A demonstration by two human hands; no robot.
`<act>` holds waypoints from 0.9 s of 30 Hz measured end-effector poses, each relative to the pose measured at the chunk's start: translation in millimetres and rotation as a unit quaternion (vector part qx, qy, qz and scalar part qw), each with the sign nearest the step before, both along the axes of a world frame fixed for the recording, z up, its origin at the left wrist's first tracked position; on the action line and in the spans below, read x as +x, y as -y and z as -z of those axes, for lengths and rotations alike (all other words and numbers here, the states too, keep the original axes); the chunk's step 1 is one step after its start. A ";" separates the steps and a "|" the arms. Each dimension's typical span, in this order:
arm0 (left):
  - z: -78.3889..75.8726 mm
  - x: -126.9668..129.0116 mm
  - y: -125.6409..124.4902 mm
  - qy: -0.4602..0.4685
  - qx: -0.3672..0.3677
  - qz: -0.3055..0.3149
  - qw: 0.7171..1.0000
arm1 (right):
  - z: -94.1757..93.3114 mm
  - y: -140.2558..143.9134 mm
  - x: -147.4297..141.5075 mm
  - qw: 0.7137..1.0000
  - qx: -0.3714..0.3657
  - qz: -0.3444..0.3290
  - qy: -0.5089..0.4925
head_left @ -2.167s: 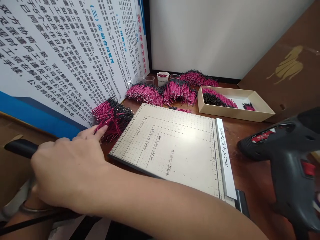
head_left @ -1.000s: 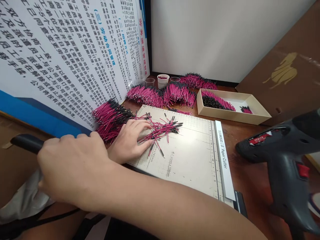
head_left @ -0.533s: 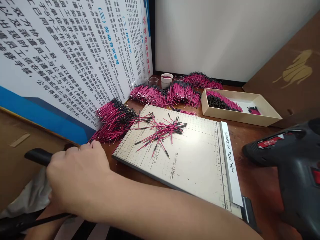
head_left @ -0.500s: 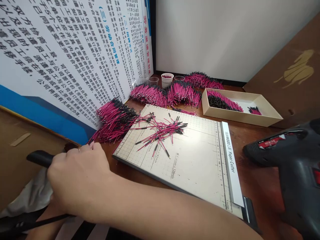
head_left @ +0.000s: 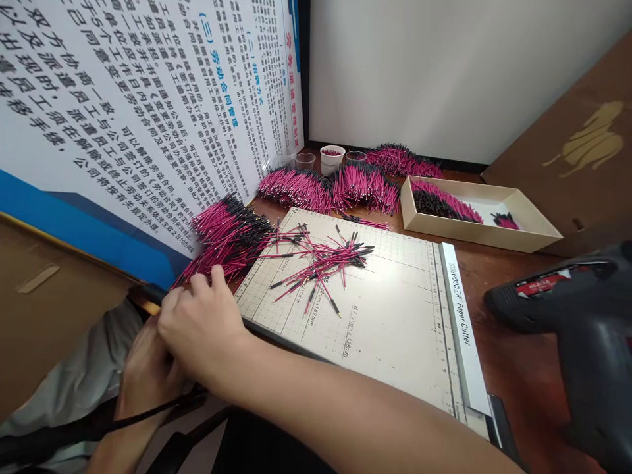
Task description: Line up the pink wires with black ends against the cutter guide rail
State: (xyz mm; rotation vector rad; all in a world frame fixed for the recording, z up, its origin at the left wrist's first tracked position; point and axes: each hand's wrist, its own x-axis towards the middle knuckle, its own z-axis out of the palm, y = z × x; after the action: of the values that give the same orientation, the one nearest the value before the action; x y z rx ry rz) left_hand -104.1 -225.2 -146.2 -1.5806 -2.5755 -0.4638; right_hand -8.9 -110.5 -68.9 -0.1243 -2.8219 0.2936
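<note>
- While the right hand (head_left: 202, 322) reaches across the body to the table's left edge, its fingers (head_left: 216, 279) are bent and close together. I cannot tell if they pinch anything.
- The left hand (head_left: 145, 368) sits under the right one and is mostly hidden, so I cannot tell how its fingers are. A thin black cord (head_left: 148, 415) runs over it.
- The big heap of thin pink wire bits with black ends (head_left: 224, 234) lies just past the right fingertips, maybe touching them. It leans on the white poster with blue and black writing (head_left: 123, 118), which seems to stop it from sliding away.
- A small loose bunch of the same pink wire bits (head_left: 320, 260) lies spread on the flat grey paper cutter board with grid lines (head_left: 390, 322), to the right of the fingers. They are near, not touching. The flat board looks like a good spot to spread them out.
- More pink heaps (head_left: 345, 184) lie at the back, near the small cups (head_left: 332, 158).
- The shallow tan cardboard box (head_left: 523, 240) holds more bits in neat rows.
- A black power tool with a red label (head_left: 582, 329) sits at the right, well apart from both hands.
</note>
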 end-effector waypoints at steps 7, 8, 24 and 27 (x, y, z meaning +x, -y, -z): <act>23.4 -17.6 31.4 -0.034 0.019 -0.005 0.999 | 14.3 1.5 -0.7 0.999 0.022 -0.008 0.033; 22.5 -18.9 29.9 -0.032 0.014 0.014 0.999 | 14.2 1.1 -0.1 0.999 0.024 -0.006 0.036; 10.0 -44.2 13.1 -0.134 -0.031 0.106 0.985 | -17.1 -19.1 50.6 0.997 -0.016 0.064 -0.034; 12.5 -39.2 17.6 -0.133 -0.006 0.083 0.988 | -31.5 -43.6 85.6 0.990 -0.036 0.136 0.000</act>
State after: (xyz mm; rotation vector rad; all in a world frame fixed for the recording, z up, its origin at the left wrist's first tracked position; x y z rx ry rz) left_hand -143.3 -242.8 -158.7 -1.7373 -2.2663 -0.2280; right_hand 76.7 -67.0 -37.5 -0.5202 -2.7502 0.3326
